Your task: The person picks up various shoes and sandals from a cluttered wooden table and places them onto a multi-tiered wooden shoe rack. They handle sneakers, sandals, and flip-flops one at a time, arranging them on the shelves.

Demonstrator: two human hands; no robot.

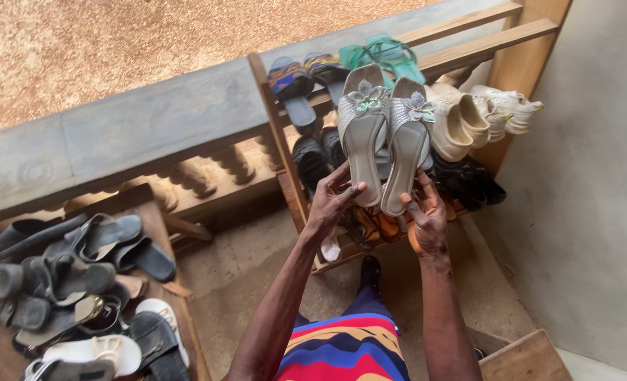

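I hold a pair of silver heeled slippers, one per hand, heels toward me and toes pointing away, soles side by side so the pair reads as a unit. My left hand (333, 201) is closed on the heel end of the left silver slipper (361, 134), thumb across the insole edge; my right hand (426, 215) grips the heel end of the right silver slipper (406, 144), fingers behind it. Each slipper carries a butterfly-shaped ornament at the toe strap, both facing up. Holding at the heels leaves the toes free and level. Directly beyond my hands stands a slanted wooden shoe rack (274, 113). Its upper tier, beyond the slipper toes, holds blue patterned sandals (296, 81) to the left, green strappy sandals (387, 53) in the middle, and cream shoes (458, 123) with white sneakers (504, 106) to the right. The tier nearer my hands holds black shoes (472, 183) to the right and dark sandals (312, 159) to the left; what lies under my hands is mostly hidden. Well left of my left hand, a low wooden surface (151, 212) carries a loose heap of black and grey sandals (66, 275) with a white pair (109, 349) at its near edge, unsorted and overlapping.
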